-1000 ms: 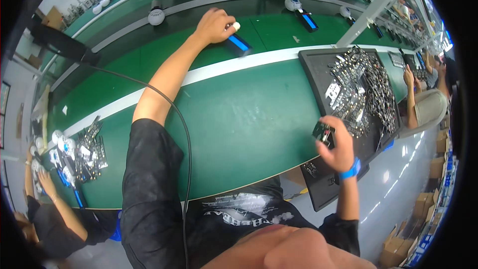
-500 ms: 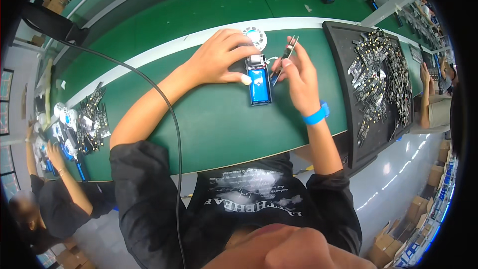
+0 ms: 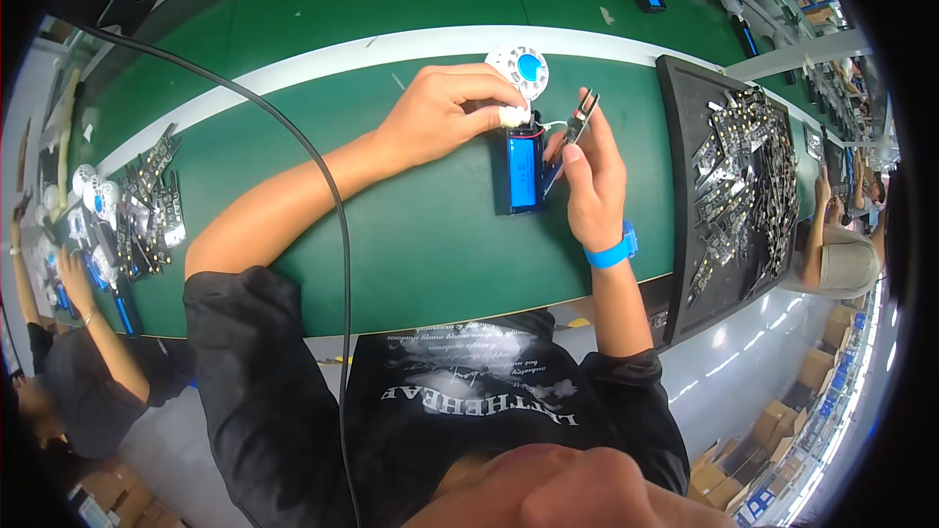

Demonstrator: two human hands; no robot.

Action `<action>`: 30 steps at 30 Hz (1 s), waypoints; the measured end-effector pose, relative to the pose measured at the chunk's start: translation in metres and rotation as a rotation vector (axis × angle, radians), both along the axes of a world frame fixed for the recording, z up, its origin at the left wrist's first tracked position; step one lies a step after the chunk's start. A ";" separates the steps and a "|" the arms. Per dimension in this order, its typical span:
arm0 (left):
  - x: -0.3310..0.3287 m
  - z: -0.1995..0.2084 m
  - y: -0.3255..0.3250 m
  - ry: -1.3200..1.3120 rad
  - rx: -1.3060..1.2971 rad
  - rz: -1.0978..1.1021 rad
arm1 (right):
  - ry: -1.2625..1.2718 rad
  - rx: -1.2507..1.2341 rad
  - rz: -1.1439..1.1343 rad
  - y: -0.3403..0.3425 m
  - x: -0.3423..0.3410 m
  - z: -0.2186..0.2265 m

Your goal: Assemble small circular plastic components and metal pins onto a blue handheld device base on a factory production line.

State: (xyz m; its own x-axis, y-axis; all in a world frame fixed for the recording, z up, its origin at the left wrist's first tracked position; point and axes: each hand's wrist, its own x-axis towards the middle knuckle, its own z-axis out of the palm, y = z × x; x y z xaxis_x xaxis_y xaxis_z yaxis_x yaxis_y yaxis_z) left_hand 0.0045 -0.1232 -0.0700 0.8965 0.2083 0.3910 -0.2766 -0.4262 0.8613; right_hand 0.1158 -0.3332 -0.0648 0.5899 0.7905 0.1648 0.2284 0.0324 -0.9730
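Observation:
A handheld device lies on the green bench in front of me, with a white round slotted head (image 3: 518,70) and a black body holding a blue battery (image 3: 525,174). My left hand (image 3: 450,119) is at the neck between head and body, thumb and forefinger pinched together; what they grip is hidden. White covering wraps that thumb's tip. A narrow circuit board (image 3: 584,117) stands tilted between the thumb and fingers of my right hand (image 3: 597,181), just right of the body. A short white wire (image 3: 554,124) runs from the device toward the board.
A black tray (image 3: 680,196) heaped with circuit boards (image 3: 748,186) stands at the right. More boards (image 3: 147,205) and white-headed devices (image 3: 98,194) lie left, beside a co-worker's hand (image 3: 76,279). A black cable (image 3: 333,191) hangs across my left arm's view.
My left hand has shifted from around the device's upper body to a pinch at its neck. The white head is more exposed. The right hand still holds the board.

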 end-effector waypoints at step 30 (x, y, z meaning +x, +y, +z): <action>-0.016 0.024 -0.030 -0.138 0.474 0.240 | -0.466 -0.126 0.098 -0.004 -0.008 0.009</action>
State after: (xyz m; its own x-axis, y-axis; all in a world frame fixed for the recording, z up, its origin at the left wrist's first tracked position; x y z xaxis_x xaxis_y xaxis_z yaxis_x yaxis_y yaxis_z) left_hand -0.0114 -0.1534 -0.0458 0.7792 0.1732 0.6024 -0.2208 -0.8237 0.5223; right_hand 0.1079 -0.3367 -0.0553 0.3979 0.8694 0.2930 0.6420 -0.0357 -0.7659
